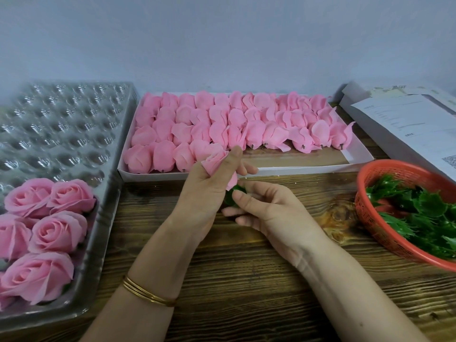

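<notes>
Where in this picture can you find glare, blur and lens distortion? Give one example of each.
Head view: glare speckles the clear dimpled plastic tray; blur smears the red mesh basket at right; wide-angle distortion bows the front rim of the white cardboard box; the left hand, holding a pink rose head, and the right hand, pinching a green leaf piece, look sharp.

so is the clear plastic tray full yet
Mostly empty: the tray holds finished roses only in its near cups; the cups behind are bare.

Two hands (207, 191) (266, 208), one basket (394, 164), one box (296, 170), one tray (61, 134).
</notes>
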Demonstrator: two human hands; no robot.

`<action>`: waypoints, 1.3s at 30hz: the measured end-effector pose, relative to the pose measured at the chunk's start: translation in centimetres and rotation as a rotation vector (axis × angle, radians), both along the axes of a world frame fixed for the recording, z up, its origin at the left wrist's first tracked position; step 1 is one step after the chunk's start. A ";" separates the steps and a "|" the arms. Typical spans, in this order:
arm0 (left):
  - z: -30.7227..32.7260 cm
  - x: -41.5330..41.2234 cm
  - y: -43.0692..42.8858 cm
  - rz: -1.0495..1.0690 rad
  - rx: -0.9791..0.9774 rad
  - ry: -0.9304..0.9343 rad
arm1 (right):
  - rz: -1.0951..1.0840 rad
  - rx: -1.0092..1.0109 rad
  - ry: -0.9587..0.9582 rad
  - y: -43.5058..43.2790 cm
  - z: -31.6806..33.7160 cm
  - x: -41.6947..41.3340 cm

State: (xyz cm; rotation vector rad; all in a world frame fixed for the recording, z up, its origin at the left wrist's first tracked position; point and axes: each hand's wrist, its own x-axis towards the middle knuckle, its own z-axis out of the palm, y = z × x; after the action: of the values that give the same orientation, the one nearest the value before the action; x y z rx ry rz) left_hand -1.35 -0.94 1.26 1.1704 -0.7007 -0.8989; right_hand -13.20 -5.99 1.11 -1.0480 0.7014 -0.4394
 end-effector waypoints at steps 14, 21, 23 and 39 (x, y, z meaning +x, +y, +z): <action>0.4 -0.2 0.3 0.007 0.045 0.017 | -0.011 0.211 -0.162 -0.1 0.1 0.1; 0.2 -0.1 0.2 0.017 0.072 0.028 | -0.040 0.211 -0.194 0.1 0.3 0.3; 0.0 0.0 0.2 0.015 0.075 0.026 | -0.045 0.209 -0.188 0.2 0.2 0.3; 0.3 0.0 0.3 -0.034 0.006 0.065 | -0.112 0.248 -0.249 0.5 0.1 0.5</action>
State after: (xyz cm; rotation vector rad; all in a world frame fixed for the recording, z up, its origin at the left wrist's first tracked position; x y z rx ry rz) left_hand -1.33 -0.67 1.58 1.1330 -0.6673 -0.9634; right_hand -12.70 -5.49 1.18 -0.7084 0.5760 -0.5540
